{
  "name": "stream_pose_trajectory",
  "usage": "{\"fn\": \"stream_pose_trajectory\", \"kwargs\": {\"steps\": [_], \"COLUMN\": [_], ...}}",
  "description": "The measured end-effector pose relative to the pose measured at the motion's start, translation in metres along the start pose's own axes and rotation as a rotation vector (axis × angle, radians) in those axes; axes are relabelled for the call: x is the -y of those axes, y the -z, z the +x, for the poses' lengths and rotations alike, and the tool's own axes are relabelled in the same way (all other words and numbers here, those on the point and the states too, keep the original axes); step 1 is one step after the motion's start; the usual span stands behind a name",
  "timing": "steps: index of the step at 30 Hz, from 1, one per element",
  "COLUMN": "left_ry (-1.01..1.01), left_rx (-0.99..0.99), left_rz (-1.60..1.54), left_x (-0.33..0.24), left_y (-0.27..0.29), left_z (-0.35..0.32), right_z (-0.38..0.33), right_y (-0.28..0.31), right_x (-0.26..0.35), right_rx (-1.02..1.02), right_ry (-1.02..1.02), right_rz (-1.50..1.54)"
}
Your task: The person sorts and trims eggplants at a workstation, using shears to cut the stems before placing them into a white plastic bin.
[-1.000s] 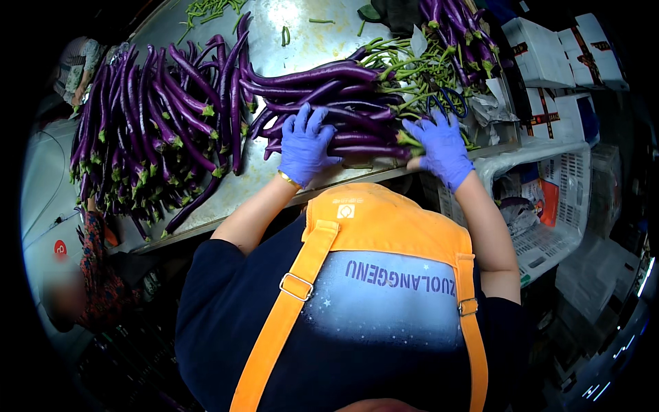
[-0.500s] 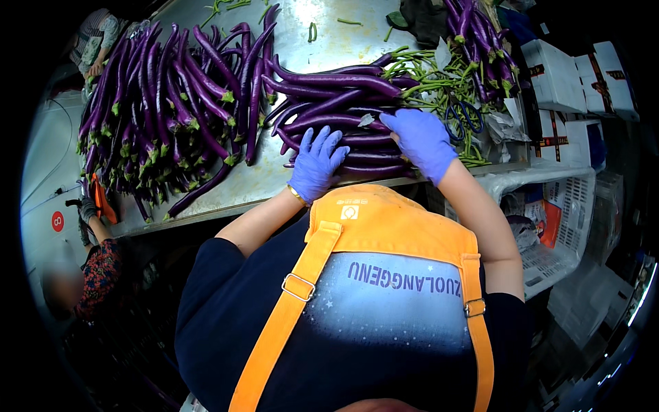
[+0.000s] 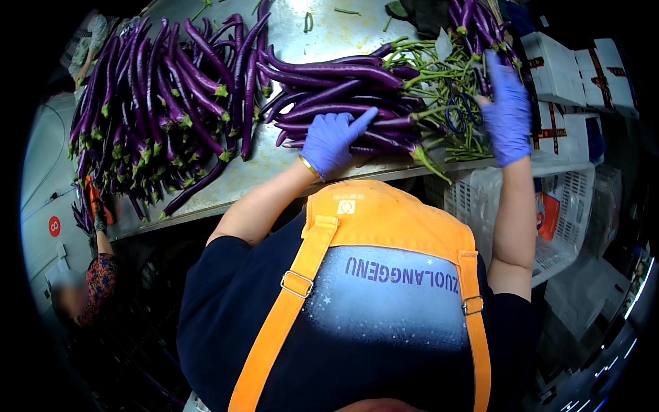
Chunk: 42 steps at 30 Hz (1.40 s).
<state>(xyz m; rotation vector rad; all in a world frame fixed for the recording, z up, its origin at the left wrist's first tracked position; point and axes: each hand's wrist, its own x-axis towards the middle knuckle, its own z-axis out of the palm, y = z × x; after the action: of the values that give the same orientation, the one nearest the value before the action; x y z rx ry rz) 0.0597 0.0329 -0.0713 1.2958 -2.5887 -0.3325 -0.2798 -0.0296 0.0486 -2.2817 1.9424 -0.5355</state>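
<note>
My left hand [image 3: 331, 143], in a blue-violet glove, rests on the near side of a stack of long purple eggplants [image 3: 329, 71]. Its thumb stretches out to the right across them; the other fingers bend over the stack and partly hide it. Long green stems [image 3: 429, 89] point right from the stack. Beyond these stems my right hand [image 3: 509, 117], gloved alike and smeared by motion, is raised with fingers extended and thumb apart, holding nothing visible. Dark-handled scissors [image 3: 456, 118] lie among the stems to its left. More eggplants [image 3: 473, 24] lie behind that hand.
A large heap of eggplants [image 3: 147, 103] covers the left of the metal table [image 3: 302, 41]. A white plastic crate [image 3: 570, 226] stands at the right, below white boxes [image 3: 559, 72]. At the far left, another person's gloved hand [image 3: 100, 218] is near an orange item [image 3: 91, 196].
My right hand has left the eggplant stack and moved right, past the stems and scissors. My left hand has shifted slightly right and bent its fingers. A near eggplant's stem now sticks out toward me.
</note>
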Motion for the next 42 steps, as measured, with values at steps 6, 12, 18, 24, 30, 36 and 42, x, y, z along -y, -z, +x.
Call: {"fn": "stream_pose_trajectory", "kwargs": {"steps": [6,12,18,24,30,36,42], "left_ry": [0.232,0.26,0.276,0.26,0.151,-0.215,-0.224], "left_rx": [0.332,0.618,0.658,0.624,0.441,-0.261,-0.194], "left_rz": [-0.533,-1.197,-1.145,-1.107,-0.422,0.482,0.367], "left_x": [0.031,0.075,0.096,0.092,0.058,0.054,0.057], "left_y": [0.054,0.068,0.063,0.068,0.082,0.032,0.017], "left_z": [0.042,0.072,0.08,0.077,0.077,0.043,0.003], "right_z": [-0.069,-0.113,-0.085,-0.066,-0.085,-0.119,-0.116], "right_y": [0.037,-0.113,-0.198,-0.189,-0.127,-0.16,-0.18], "right_x": [-0.004,0.059,0.12,0.08,0.049,0.063,0.057], "right_rx": [0.443,0.326,0.278,-0.041,0.397,0.355,0.329], "right_ry": [-0.272,0.469,0.614,0.281,0.084,0.096,-0.104], "right_rz": [0.759,0.171,0.0,0.313,0.671,0.138,0.488]}}
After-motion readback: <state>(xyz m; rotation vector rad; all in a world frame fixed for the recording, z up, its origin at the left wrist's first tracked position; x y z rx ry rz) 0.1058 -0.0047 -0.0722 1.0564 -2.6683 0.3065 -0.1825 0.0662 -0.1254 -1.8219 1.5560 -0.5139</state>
